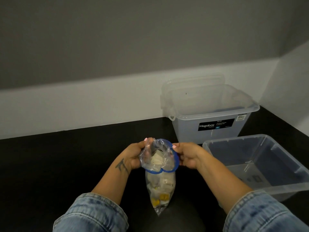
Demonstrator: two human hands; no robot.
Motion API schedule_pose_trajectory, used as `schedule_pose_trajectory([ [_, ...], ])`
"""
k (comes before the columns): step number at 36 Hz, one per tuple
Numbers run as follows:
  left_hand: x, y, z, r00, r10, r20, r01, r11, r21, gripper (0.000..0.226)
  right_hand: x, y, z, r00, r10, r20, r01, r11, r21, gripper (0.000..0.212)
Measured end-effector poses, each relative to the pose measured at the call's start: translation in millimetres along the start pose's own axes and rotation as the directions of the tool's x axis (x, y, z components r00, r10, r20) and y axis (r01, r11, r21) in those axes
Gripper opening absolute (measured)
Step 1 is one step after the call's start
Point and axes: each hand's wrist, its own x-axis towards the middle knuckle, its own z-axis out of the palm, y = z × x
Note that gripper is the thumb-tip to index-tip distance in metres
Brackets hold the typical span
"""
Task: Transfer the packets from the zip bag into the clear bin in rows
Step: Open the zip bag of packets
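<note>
step: bag (160,181) mouth held wide; L hand (133,156) + R hand (185,154) each pinch rim.
next: free one hand, pull packets (157,159), row into empty bin (260,164).

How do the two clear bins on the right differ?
The far bin is taller, carries a black Megabox label and has a lid propped behind it; the near bin is shallower and wider, with no lid on or beside it. The far bin stands against the wall, the near bin beside the right hand. Both are clear plastic and open-topped.
</note>
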Motion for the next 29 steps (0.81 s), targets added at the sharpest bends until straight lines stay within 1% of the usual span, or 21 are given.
schedule_pose_trajectory([
  [1,-0.5,0.1,1.0,1.000,0.003,0.008,-0.003,1.000,0.003,0.023,-0.3,0.7,1.7,0.999,0.001,0.036,-0.005,0.993,0.120,0.019],
  [3,-2.1,0.6,1.9,1.000,0.010,0.008,-0.010,1.000,0.016,0.023,-2.7,0.3,4.5,0.996,0.004,0.088,-0.038,0.920,0.389,0.021],
  [4,-2.7,0.7,1.4,1.000,0.010,-0.001,-0.009,1.000,0.020,0.022,-3.9,-0.2,5.0,0.996,0.011,0.093,-0.055,0.875,0.482,0.020],
  [5,-2.8,0.4,0.0,1.000,0.009,-0.014,-0.009,1.000,0.023,0.021,-3.8,-0.1,4.6,0.997,0.017,0.078,-0.055,0.851,0.522,0.019],
  [7,-3.4,-0.4,-2.9,0.999,0.009,-0.036,-0.007,0.999,0.051,0.020,-2.9,2.3,5.0,1.000,0.012,0.028,-0.024,0.887,0.461,0.016],
  [9,-2.6,0.6,-2.8,0.998,0.022,-0.054,-0.014,0.991,0.132,0.019,-0.6,5.3,5.9,0.998,-0.025,-0.050,0.038,0.964,0.264,0.019],
  [10,-2.8,2.5,-0.6,0.995,0.044,-0.084,-0.025,0.978,0.209,0.021,0.2,5.5,6.7,0.994,-0.061,-0.095,0.075,0.987,0.145,0.022],
  [12,-7.2,7.3,8.7,0.977,0.132,-0.166,-0.059,0.921,0.385,0.024,0.1,2.4,9.5,0.977,-0.135,-0.164,0.128,0.990,-0.049,0.023],
  [13,-10.6,9.4,14.8,0.966,0.188,-0.176,-0.082,0.873,0.481,0.025,-1.4,-0.3,11.1,0.968,-0.168,-0.185,0.148,0.982,-0.117,0.023],
  [15,-17.1,13.3,24.6,0.942,0.300,-0.149,-0.123,0.723,0.680,0.033,-4.3,-4.6,13.8,0.948,-0.253,-0.192,0.204,0.948,-0.245,0.024],
  [18,-25.1,16.3,28.9,0.909,0.417,-0.027,-0.204,0.499,0.842,0.037,-7.2,-8.2,18.7,0.895,-0.426,-0.135,0.340,0.845,-0.412,0.029],
  [19,-25.6,17.1,28.7,0.897,0.442,0.007,-0.204,0.401,0.893,0.043,-8.0,-8.8,19.8,0.873,-0.472,-0.121,0.347,0.776,-0.526,0.040],
  [20,-25.0,16.5,27.7,0.891,0.454,0.031,-0.168,0.266,0.949,0.052,-8.2,-9.5,20.7,0.850,-0.517,-0.096,0.328,0.663,-0.673,0.053],
  [21,-25.1,13.8,28.5,0.884,0.465,0.051,-0.112,0.103,0.988,0.060,-7.9,-9.6,22.0,0.829,-0.557,-0.055,0.298,0.522,-0.799,0.062],
  [22,-25.5,9.6,30.2,0.873,0.482,0.075,-0.058,-0.051,0.997,0.065,-8.2,-9.0,23.6,0.808,-0.589,-0.005,0.272,0.381,-0.884,0.065],
  [23,-25.0,5.1,31.9,0.858,0.504,0.098,-0.020,-0.159,0.987,0.066,-8.4,-8.2,25.5,0.794,-0.607,0.039,0.249,0.265,-0.932,0.061],
  [24,-23.5,1.8,34.0,0.845,0.523,0.109,0.006,-0.213,0.977,0.063,-8.3,-6.9,26.7,0.788,-0.612,0.068,0.227,0.186,-0.956,0.051],
  [25,-21.8,0.8,35.8,0.842,0.529,0.104,0.029,-0.237,0.971,0.059,-8.7,-6.3,27.2,0.787,-0.612,0.076,0.208,0.148,-0.967,0.038],
  [26,-21.7,2.3,37.7,0.856,0.512,0.067,0.064,-0.233,0.970,0.055,-8.4,-6.2,26.6,0.791,-0.609,0.065,0.188,0.141,-0.972,0.026],
  [27,-23.2,5.8,39.1,0.884,0.468,0.004,0.113,-0.222,0.969,0.052,-7.7,-7.2,25.0,0.799,-0.600,0.044,0.171,0.156,-0.973,0.018],
  [29,-26.6,14.1,38.1,0.922,0.373,-0.101,0.185,-0.196,0.963,0.050,-5.4,-11.3,19.1,0.830,-0.557,-0.016,0.159,0.265,-0.951,0.014],
])
